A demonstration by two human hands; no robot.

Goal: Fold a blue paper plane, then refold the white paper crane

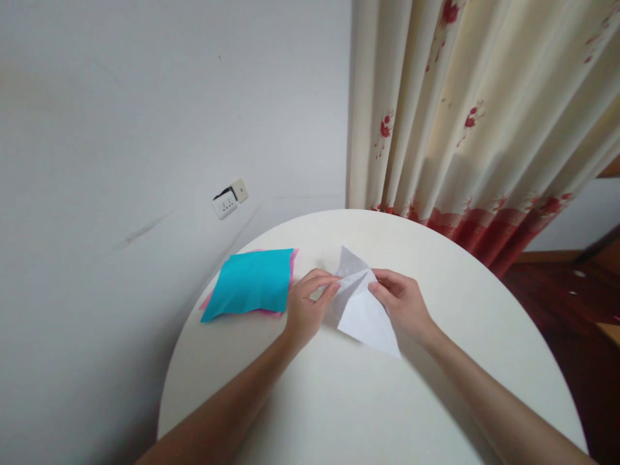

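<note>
We see both hands pinching a folded white paper [361, 307] at mid-worktop [436, 387] — left hand [307, 307] on its left edge, right hand [402, 303] on its right. Left of them lies a turquoise sheet [252, 282] atop pink sheets [292, 261] — well apart from the curtain [484, 129].
</note>
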